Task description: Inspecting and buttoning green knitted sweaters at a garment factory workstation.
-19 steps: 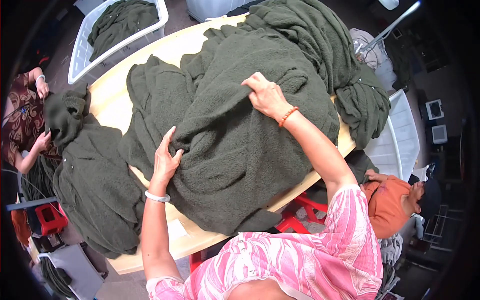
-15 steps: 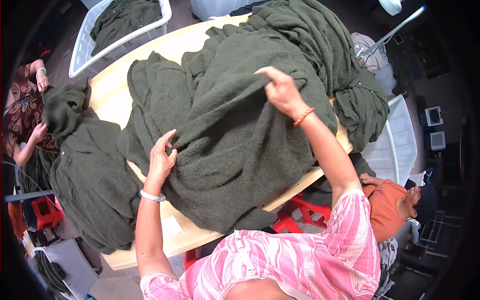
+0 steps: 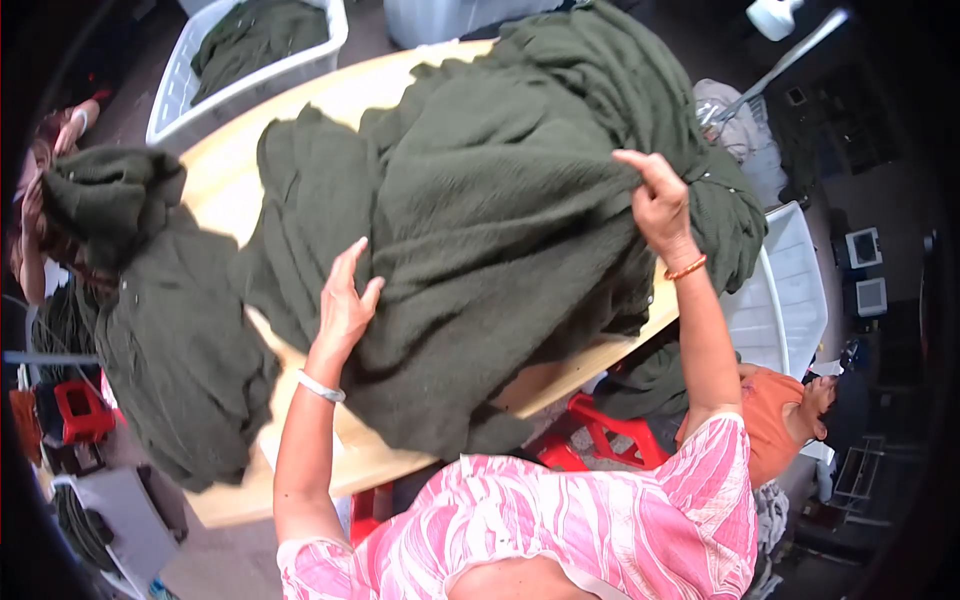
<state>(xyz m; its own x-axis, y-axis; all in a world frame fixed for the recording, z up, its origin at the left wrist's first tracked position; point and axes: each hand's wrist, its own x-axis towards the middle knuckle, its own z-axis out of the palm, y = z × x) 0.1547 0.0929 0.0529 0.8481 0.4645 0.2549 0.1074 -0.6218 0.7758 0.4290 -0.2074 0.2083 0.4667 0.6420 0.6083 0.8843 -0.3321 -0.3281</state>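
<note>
A dark green knitted garment (image 3: pixel 500 230) spreads over the table in loose folds before me. My right hand (image 3: pixel 662 200) pinches its edge at the right and draws the cloth taut across to the left. My left hand (image 3: pixel 348 298) lies at the garment's left part, thumb apart from the stretched fingers, with no cloth visibly gripped. More dark green knitwear (image 3: pixel 620 70) is heaped at the far right of the table, its lower folds hanging past the edge. Another dark green piece (image 3: pixel 185 340) drapes over the table's left end, and a co-worker's hands (image 3: pixel 70 130) are at its far side.
The pale wooden table (image 3: pixel 225 180) slants across the view. A white bin (image 3: pixel 160 120) of green knitwear stands beyond it; another white bin (image 3: pixel 800 280) is at the right. Red stools (image 3: pixel 600 430) stand below the near edge. A person in orange (image 3: pixel 765 415) sits at the right.
My right hand has moved right and slightly down, pulling the garment's edge with it. My left hand has shifted a little right and up. At the left, the co-worker has raised the other green piece.
</note>
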